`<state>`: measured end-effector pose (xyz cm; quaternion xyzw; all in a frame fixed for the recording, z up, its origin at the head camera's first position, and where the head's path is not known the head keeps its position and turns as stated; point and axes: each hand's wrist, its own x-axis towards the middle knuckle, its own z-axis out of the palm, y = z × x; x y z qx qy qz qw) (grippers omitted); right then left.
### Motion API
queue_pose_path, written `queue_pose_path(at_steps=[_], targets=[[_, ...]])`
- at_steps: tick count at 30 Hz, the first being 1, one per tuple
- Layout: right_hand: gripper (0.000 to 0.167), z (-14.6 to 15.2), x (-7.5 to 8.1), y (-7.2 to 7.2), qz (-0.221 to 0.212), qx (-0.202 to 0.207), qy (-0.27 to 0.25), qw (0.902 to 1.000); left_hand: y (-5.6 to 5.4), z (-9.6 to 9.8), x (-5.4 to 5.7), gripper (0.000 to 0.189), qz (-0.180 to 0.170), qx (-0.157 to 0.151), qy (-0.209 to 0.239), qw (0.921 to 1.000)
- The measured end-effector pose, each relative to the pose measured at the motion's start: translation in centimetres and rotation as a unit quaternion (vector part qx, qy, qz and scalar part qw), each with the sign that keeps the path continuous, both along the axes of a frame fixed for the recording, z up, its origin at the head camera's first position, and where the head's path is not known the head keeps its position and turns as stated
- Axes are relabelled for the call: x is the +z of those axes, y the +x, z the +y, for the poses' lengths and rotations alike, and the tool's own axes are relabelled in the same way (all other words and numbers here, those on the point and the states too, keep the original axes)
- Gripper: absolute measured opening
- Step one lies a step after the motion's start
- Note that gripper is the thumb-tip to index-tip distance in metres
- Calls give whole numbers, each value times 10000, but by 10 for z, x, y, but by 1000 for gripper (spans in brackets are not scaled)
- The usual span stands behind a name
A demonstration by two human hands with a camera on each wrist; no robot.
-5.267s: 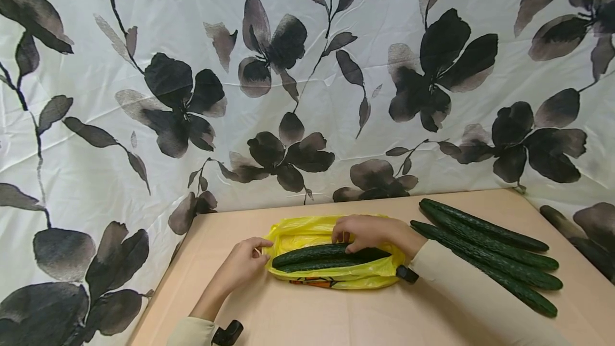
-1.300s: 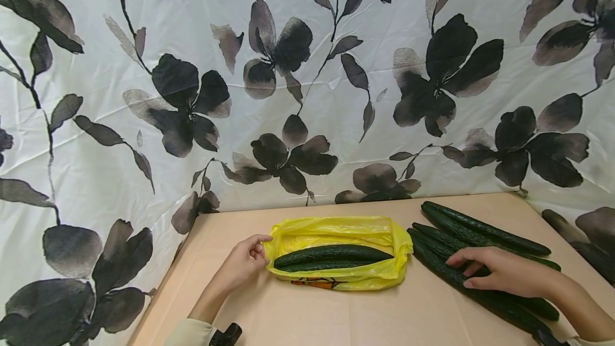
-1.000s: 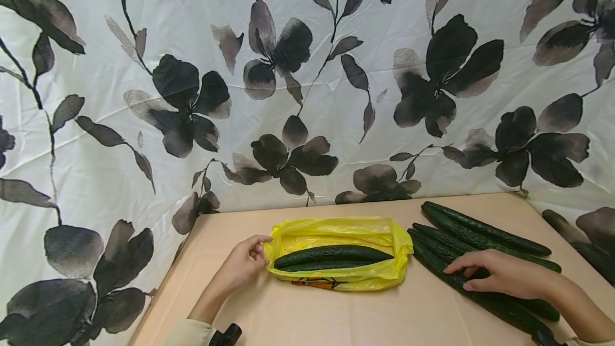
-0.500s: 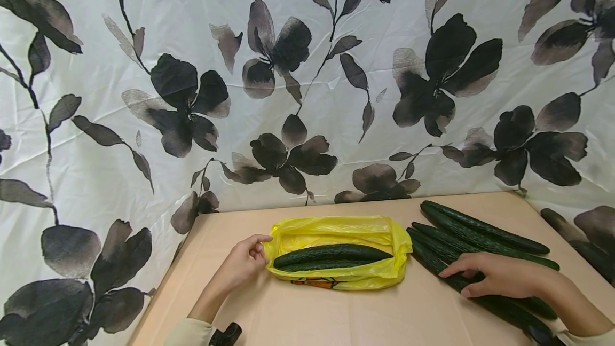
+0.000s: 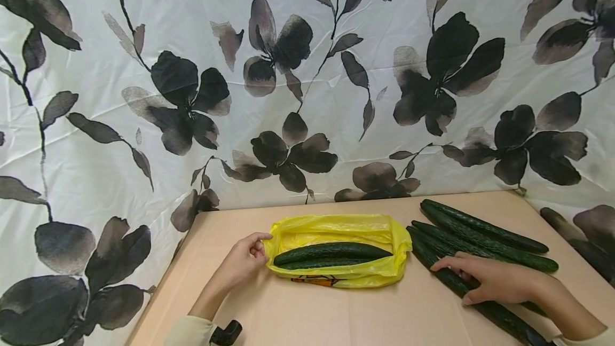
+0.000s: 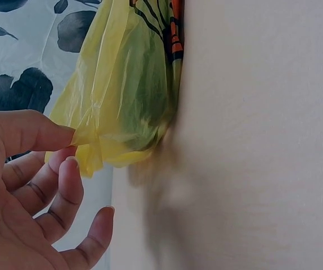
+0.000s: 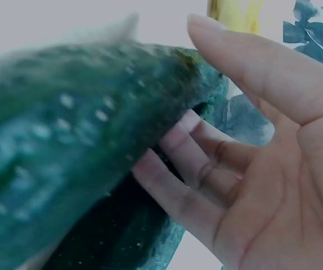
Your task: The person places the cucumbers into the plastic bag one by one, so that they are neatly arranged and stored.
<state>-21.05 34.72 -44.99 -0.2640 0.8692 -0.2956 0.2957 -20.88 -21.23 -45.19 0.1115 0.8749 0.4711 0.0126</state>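
Observation:
A yellow plastic bag (image 5: 365, 280) lies with its mouth spread, dark green cucumbers (image 5: 331, 253) inside. My left hand (image 5: 242, 263) pinches the bag's left edge; in the left wrist view its thumb and forefinger hold the thin plastic (image 6: 85, 138). To the right of the bag my right hand (image 5: 502, 280) straddles the nearest loose cucumber (image 5: 510, 321). Seen from the right wrist, its fingers (image 7: 178, 197) bend round this cucumber's side (image 7: 66, 129), their tips partly hidden, while the thumb stands along the other side. Another cucumber (image 7: 111, 236) lies just beneath.
More loose cucumbers (image 5: 485, 224) lie fanned out behind my right hand. The beige tabletop (image 5: 307, 319) carries everything, and a white cloth with dark flowers (image 5: 355, 84) hangs behind its far edge. A black wrist device (image 5: 227, 332) sits on my left cuff.
My right hand left the bag for the loose cucumbers, then shifted slightly left over them. The nearest cucumber's lower end has swung toward me, apart from the others. My left hand stays on the bag.

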Motion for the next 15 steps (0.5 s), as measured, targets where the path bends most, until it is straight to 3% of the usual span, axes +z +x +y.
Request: queue_pose_path(at_steps=[7, 15], targets=[[89, -7, -4, 0, 315, -327, 374, 9983, 0, -2, -1, 50, -8, -18, 46, 10000], [66, -2, -4, 1, 629, 41, 480, 9969, -1, -3, -1, 49, -36, -14, -13, 10000]])
